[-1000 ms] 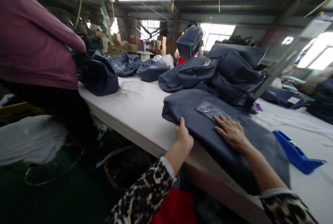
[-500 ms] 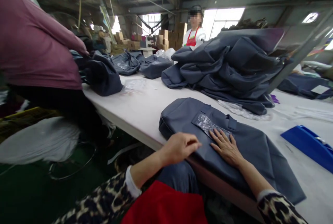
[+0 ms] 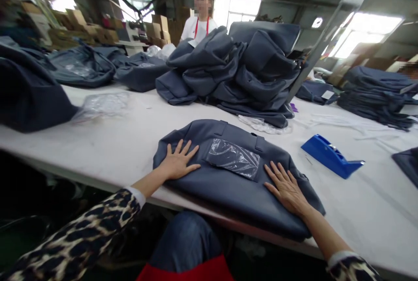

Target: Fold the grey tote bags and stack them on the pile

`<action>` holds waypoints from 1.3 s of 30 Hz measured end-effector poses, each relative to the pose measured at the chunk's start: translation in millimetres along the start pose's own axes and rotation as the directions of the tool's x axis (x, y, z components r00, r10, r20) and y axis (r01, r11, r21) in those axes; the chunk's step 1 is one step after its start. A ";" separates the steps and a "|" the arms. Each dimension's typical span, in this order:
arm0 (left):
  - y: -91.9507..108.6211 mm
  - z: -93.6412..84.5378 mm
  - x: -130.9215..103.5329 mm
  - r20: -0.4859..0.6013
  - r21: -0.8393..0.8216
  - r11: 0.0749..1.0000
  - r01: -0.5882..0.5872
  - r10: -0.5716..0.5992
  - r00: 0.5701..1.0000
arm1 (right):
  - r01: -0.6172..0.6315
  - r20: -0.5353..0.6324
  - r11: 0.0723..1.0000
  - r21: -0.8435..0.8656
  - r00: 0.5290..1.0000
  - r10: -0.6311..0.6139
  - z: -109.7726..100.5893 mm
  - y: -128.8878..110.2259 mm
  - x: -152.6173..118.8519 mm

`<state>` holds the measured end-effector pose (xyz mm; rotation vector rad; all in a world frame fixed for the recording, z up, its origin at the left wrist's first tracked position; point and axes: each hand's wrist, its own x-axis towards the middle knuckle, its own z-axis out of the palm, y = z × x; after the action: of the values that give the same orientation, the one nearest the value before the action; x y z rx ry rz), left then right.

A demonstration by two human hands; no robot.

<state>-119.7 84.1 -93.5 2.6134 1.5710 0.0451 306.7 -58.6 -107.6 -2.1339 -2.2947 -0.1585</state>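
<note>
On the white worktop (image 3: pixel 352 211), we apparently smooth a navy bag (image 3: pixel 225 189), fingers (image 3: pixel 178 148) splayed, gripping nothing, any lift needing a grasp.

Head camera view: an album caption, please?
Left hand and right hand spread flat on a dark bag atop a white table.

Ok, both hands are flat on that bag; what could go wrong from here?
The bag lies along the near edge of the table, so it might slip off if pulled. The plastic pouch between the left hand and right hand could wrinkle if either slides across it. The heaped bags behind look loose and may topple.
</note>
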 end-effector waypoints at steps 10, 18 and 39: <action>21.9 -6.6 -39.1 -0.032 -0.305 0.950 0.063 -0.077 0.997 | 0.084 0.077 0.991 0.104 0.993 -0.092 8.5 19.0 -2.1; 50.2 -52.5 5.5 -0.242 -0.607 0.784 -0.128 -0.029 0.970 | -0.010 0.071 0.915 0.403 0.997 -0.021 -67.7 33.5 66.6; 94.6 2.9 55.4 -0.432 -0.693 0.632 -0.348 0.022 0.902 | 0.139 -0.041 0.670 0.729 0.986 -0.160 -99.2 -91.1 220.8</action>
<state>-10.3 88.7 -88.8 2.0943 0.9766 1.0627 192.9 147.1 0.5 -1.5220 -2.0170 0.6866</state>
